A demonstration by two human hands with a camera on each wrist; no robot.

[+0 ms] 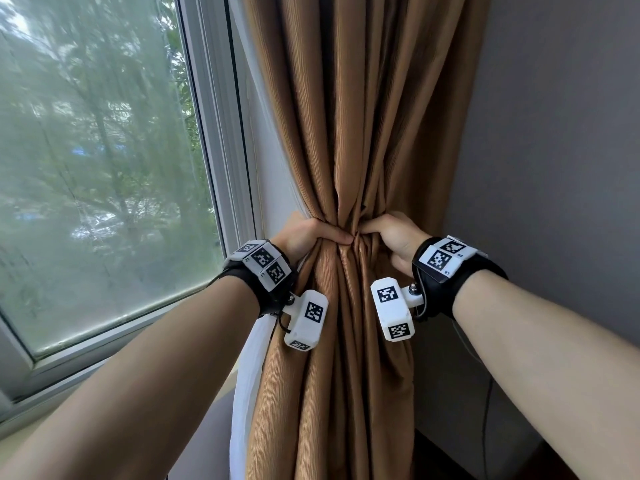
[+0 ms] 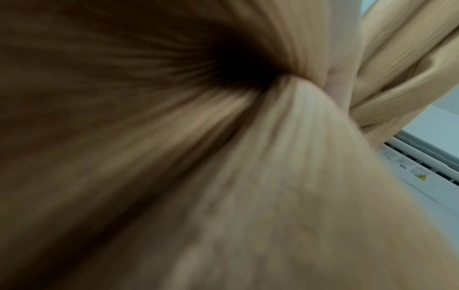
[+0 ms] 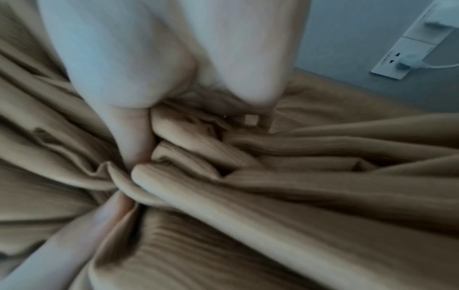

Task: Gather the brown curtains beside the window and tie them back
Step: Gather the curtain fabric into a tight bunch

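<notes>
two bare forearms reach up from the lower corners of the head view, each with a black wrist strap carrying white blocks printed with black square markers. at the middle of the frame the left hand [image 1: 304, 233] and the right hand [image 1: 393, 237] meet on the brown curtains [image 1: 360, 116], which hang down the centre of the picture just to the right of the window [image 1: 104, 150] and in front of a grey wall [image 1: 554, 133] on the right. both hands grip the fabric from opposite sides at the same height, thumbs pointing toward each other and nearly touching, squeezing the cloth into a narrow waist; above and below that point the folds fan out wide. a white sheer curtain [image 1: 247, 375] shows at the lower left edge of the brown cloth. in the right wrist view the fingers [image 3: 129, 82] press down into bunched brown folds, and a white wall socket [image 3: 407, 55] with a plug and cable sits in the upper right. the left wrist view is filled with blurred brown fabric drawn toward a dark centre, with a white vented unit bearing a yellow warning label [image 2: 421, 177] at the right edge.
</notes>
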